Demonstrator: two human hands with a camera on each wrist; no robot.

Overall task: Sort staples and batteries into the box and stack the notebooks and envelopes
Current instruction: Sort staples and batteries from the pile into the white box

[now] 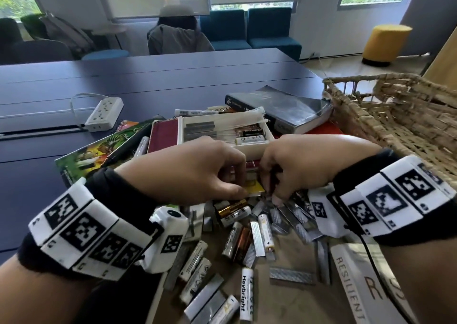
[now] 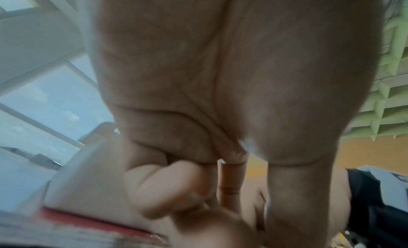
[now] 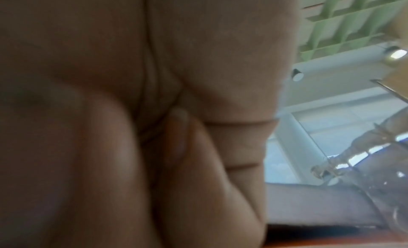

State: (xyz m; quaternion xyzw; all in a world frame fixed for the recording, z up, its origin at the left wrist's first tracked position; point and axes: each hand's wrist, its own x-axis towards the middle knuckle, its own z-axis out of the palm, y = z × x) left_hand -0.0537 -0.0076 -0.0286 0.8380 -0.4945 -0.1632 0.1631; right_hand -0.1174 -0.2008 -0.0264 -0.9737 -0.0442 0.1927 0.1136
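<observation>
Dark blue table (image 1: pixel 153 76) carries a power strip (image 1: pixel 103 113), notebooks (image 1: pixel 99 150), wicker basket (image 1: pixel 395 116).

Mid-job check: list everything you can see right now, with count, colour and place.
box: one, white, centre, on a red notebook; holds staple strips and batteries
batteries: many, white, gold or copper, loose near the hands
staple strips: many, silver, mixed among the batteries
yellow item: one, between both hands' fingertips
red notebook: one, under the box
green notebook: one, left
book: one, dark, behind the box
basket: one, wicker, right
power strip: one, white, left
table: one, dark blue
left hand: fingers curled at the yellow item
right hand: fingers curled down into the pile
</observation>
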